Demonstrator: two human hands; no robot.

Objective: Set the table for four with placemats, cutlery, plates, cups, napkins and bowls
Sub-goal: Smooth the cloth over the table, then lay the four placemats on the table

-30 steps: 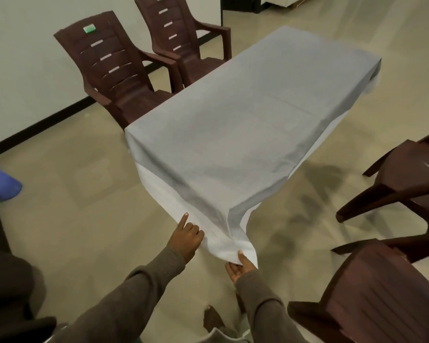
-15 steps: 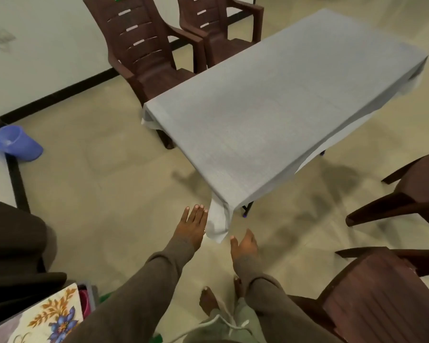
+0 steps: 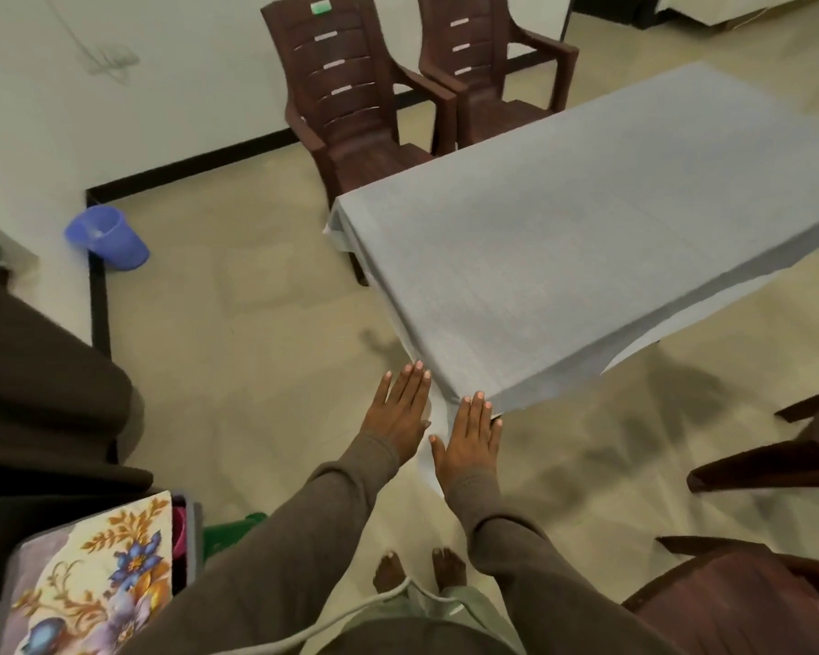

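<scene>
A table under a grey tablecloth (image 3: 587, 238) fills the upper right of the head view, with nothing on it. Its near corner hangs down in a white fold between my hands. My left hand (image 3: 400, 408) is flat with straight fingers, on the left side of that corner. My right hand (image 3: 471, 434) is flat too, fingertips reaching the corner's edge. Neither hand grips the cloth. No placemats, cutlery, plates, cups, napkins or bowls show on the table.
Two brown plastic chairs (image 3: 351, 96) stand at the table's far side by the wall. More brown chairs (image 3: 752, 602) are at the right. A blue cup (image 3: 107, 238) lies on the floor at left. A floral-patterned item (image 3: 95, 579) and dark furniture (image 3: 43, 399) are at lower left.
Both hands let go of the hanging corner of the tablecloth and opened flat beside it. The cloth dropped back against the table. The view shifted left.
</scene>
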